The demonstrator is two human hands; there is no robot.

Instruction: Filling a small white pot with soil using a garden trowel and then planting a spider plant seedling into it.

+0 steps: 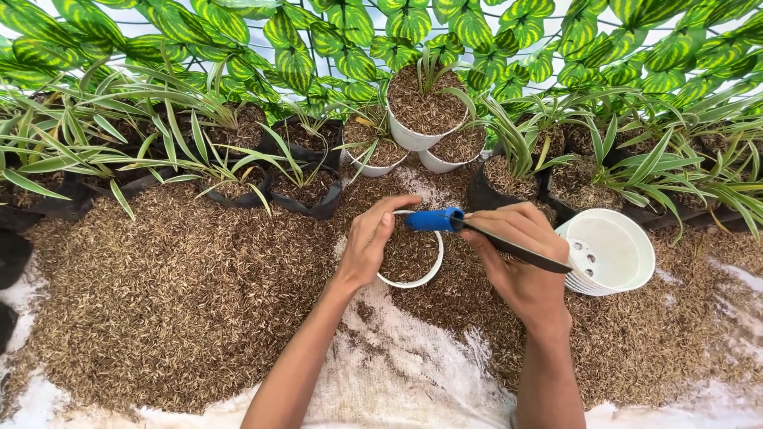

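over the husk pile (183,294), left hand (370,242) grips the rim of a husk-filled white pot (410,258); right hand (520,258) is closed around a blue-handled knife (477,232), beside stacked empty white pots (608,253).

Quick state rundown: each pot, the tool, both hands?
Small white pot: upright, filled with husk, gripped at rim.
Left hand: holding that pot's rim.
Right hand: closed on blue-handled tool, held across pot.
Empty white pots: stacked, tipped on side.
Back white pot: upright, planted.
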